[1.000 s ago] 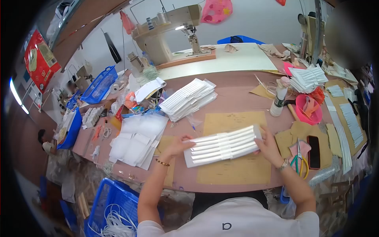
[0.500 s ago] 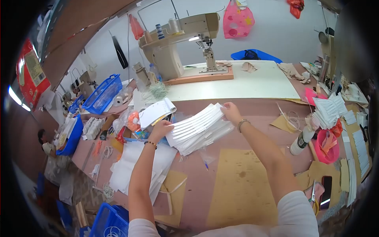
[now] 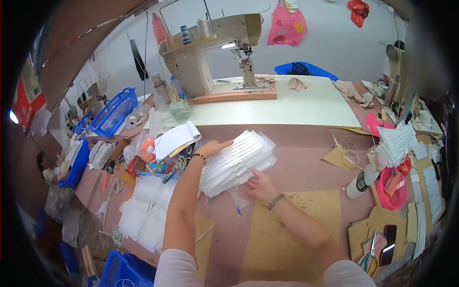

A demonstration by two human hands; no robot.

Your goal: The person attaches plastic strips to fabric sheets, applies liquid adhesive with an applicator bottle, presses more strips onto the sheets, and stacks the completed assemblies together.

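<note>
A stack of white pleated strips on clear sheets point(image 3: 239, 165) lies on the pinkish table, left of the brown paper sheet point(image 3: 294, 229). My left hand point(image 3: 215, 147) rests at the stack's upper left edge, fingers stretched over it. At the lower right edge my right hand point(image 3: 262, 185) has its fingers apart, the fingertips close to the sheets. Flat white sheets point(image 3: 146, 210) lie to the left, partly behind my left forearm.
Behind the table stands a sewing machine point(image 3: 201, 57) on a white top point(image 3: 287, 107). To the right are a bottle point(image 3: 362, 182), a pink basket point(image 3: 392, 191), scissors point(image 3: 372, 253) and a phone point(image 3: 387, 244). A person point(image 3: 48, 172) is at the far left.
The strip sheet I held in both hands has gone onto the stack. My right hand has come down from the stack's top right to its lower right edge, and has let go.
</note>
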